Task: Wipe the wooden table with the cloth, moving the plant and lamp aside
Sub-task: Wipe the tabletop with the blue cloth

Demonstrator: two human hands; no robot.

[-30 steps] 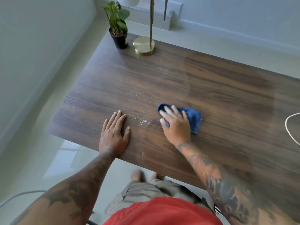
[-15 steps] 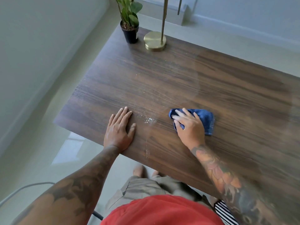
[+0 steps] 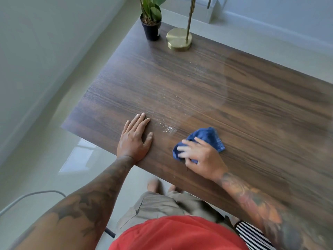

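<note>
My right hand (image 3: 203,159) presses down on a bunched blue cloth (image 3: 210,137) near the front edge of the dark wooden table (image 3: 252,105); its fingers lie blurred across the top of the cloth. My left hand (image 3: 134,139) rests flat on the table, fingers straight, just left of a patch of white specks (image 3: 167,128). A small green plant in a black pot (image 3: 151,26) stands at the far left corner. The lamp's round brass base (image 3: 178,39) stands right beside the plant, its stem rising out of view.
Faint white streaks run across the table between the lamp and my hands. A pale wall lies to the left and pale floor surrounds the table. A grey cable (image 3: 32,194) crosses the floor at lower left. My feet show under the front edge.
My right hand has slid the cloth toward the front edge and a little left, bunching it. The view has shifted left. My left hand stays flat in place.
</note>
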